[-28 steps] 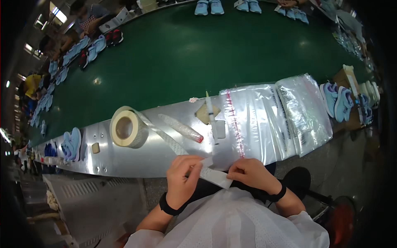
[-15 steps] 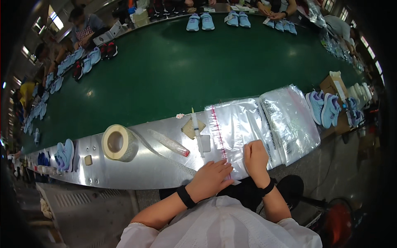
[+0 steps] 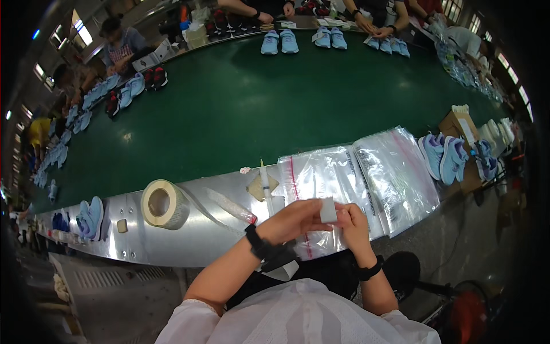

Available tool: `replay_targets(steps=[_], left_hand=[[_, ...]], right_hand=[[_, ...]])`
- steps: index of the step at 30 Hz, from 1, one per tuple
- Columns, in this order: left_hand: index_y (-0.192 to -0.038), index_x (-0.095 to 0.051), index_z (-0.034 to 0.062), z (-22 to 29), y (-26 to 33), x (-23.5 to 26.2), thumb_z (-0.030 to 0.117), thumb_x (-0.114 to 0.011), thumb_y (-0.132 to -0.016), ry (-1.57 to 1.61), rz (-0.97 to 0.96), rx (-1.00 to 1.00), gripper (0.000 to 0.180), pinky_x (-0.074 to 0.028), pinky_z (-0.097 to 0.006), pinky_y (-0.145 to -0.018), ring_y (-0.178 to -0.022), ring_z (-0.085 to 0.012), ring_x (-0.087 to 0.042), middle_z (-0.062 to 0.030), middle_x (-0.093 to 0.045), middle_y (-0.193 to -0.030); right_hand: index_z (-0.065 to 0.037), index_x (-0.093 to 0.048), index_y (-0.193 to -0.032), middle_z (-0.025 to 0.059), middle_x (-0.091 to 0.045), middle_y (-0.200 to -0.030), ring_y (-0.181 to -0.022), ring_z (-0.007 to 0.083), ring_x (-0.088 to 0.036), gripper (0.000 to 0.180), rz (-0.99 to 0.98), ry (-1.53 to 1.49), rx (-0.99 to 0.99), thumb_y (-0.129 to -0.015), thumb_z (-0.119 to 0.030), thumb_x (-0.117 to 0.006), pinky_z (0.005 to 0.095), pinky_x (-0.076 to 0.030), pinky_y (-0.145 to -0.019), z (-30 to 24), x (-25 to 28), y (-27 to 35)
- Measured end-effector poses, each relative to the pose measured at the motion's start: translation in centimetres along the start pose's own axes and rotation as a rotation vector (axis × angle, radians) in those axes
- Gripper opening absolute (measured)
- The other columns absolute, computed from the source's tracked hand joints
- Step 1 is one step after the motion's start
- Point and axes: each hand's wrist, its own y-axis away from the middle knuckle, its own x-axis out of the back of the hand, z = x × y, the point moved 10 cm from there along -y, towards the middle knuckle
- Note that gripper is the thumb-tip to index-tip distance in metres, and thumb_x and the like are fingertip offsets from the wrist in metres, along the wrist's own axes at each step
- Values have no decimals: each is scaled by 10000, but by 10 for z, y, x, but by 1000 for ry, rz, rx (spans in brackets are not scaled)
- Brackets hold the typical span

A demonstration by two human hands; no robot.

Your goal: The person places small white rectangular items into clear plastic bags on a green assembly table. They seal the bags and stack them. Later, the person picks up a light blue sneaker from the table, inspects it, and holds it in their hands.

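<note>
A small pale square piece point(image 3: 328, 210), like a label, is pinched between my two hands over the stacked clear plastic bags point(image 3: 326, 172). My left hand point(image 3: 289, 222) grips it from the left, fingers closed. My right hand point(image 3: 356, 222) closes on its right edge, with fingertips partly hidden. A roll of label strip point(image 3: 164, 204) stands to the left, and its pale strip point(image 3: 283, 270) hangs below my left wrist at the bench edge. A syringe point(image 3: 266, 182) lies on a tan pad point(image 3: 255, 188), beside a clear wrapped tube with a red end point(image 3: 231, 206).
The metal bench point(image 3: 132, 252) borders a green conveyor belt point(image 3: 229, 109). Light blue shoes point(image 3: 443, 157) and a cardboard box point(image 3: 458, 123) stand at right. More shoes point(image 3: 90, 218) sit at left, and others line the far side, where several people work. A small tan block point(image 3: 122, 226) lies left.
Both hands have risen from the bags and come together, now with the pale square between them. My left hand has moved up. The strip now hangs at the bench's near edge.
</note>
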Motion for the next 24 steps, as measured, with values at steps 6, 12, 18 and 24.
replay_targets(steps=[6,12,18,24], left_hand=[[-1183,-522,-9,-75,-65,65,297,-418,-976,357,61,122,384,-461,-396,-952,-1151,-296,-557,-166,-586,-1163],[-1021,-495,7,-68,-68,62,196,-493,-915,-41,419,281,216,-553,-427,-761,-920,-355,-656,-96,-518,-881],[-1080,-503,6,-64,-43,42,391,-413,-973,286,254,335,409,-533,-424,-827,-1068,-375,-589,-200,-551,-1198],[-1105,-545,-29,-54,35,26,319,-410,-974,10,205,281,395,-543,-322,-794,-953,-258,-655,-157,-609,-1113]], right_hand=[[-20,-552,-919,22,-573,-840,-747,87,-544,145,81,-472,-305,-956,-136,-473,241,-428,-618,8,25,-1],[-3,-583,-942,88,-555,-1057,-958,161,-528,130,-130,-119,111,-934,-83,-482,270,-417,-844,-62,31,-14],[-36,-549,-1179,136,-522,-1225,-1182,319,-465,452,-374,338,366,-773,-171,-694,403,-372,-981,-95,4,27],[-53,-617,-1039,115,-598,-1011,-902,306,-551,295,-158,682,496,-752,-101,-665,409,-440,-794,-84,-13,41]])
